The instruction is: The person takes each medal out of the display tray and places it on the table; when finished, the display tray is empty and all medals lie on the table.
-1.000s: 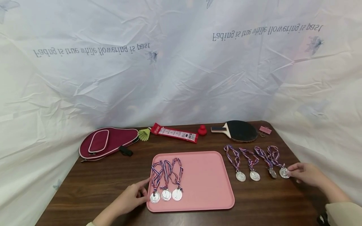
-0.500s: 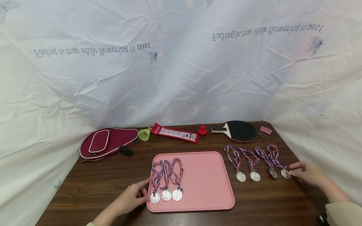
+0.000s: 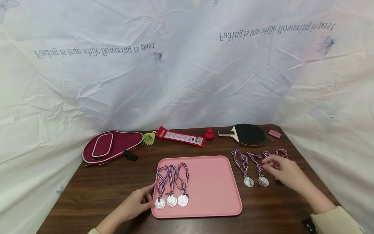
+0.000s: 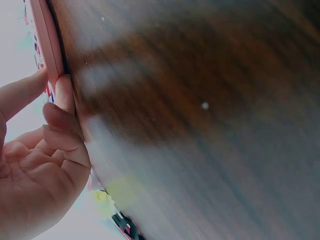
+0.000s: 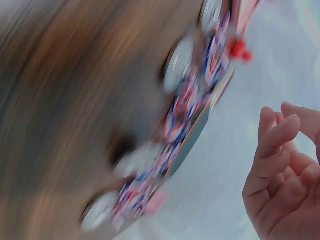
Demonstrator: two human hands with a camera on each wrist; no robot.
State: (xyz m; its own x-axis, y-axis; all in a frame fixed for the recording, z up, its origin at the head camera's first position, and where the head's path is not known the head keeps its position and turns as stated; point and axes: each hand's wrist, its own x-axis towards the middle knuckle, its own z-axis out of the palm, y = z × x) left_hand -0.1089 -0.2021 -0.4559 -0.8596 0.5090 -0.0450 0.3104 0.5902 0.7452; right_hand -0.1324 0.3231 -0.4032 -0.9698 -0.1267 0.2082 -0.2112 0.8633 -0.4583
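My left hand [image 3: 136,202] holds the left edge of a pink tray [image 3: 210,188], thumb and fingertips at its rim [image 4: 49,40] in the left wrist view. Three silver medals [image 3: 171,200] on striped ribbons lie side by side in the tray's left part. My right hand [image 3: 284,170] hovers over the medals right of the tray, fingers loosely bent, nothing between them. Two of those, a left medal [image 3: 248,181] and its neighbour [image 3: 263,181], show plainly. The hand hides the discs of the two rightmost; their ribbons [image 3: 281,152] show behind it, and the right wrist view has them blurred.
Along the back of the wooden table [image 3: 117,185] lie a maroon racket case [image 3: 122,143], a yellow shuttlecock [image 3: 149,138], a red packet [image 3: 182,137], a small red knobbed object [image 3: 209,133], a table tennis bat [image 3: 249,135] and a pink clip [image 3: 275,134]. White cloth [image 3: 187,81] hangs behind.
My right hand has left the rightmost medal, which it was touching, and has moved left and up over the medals. The left hand and tray have stayed put.
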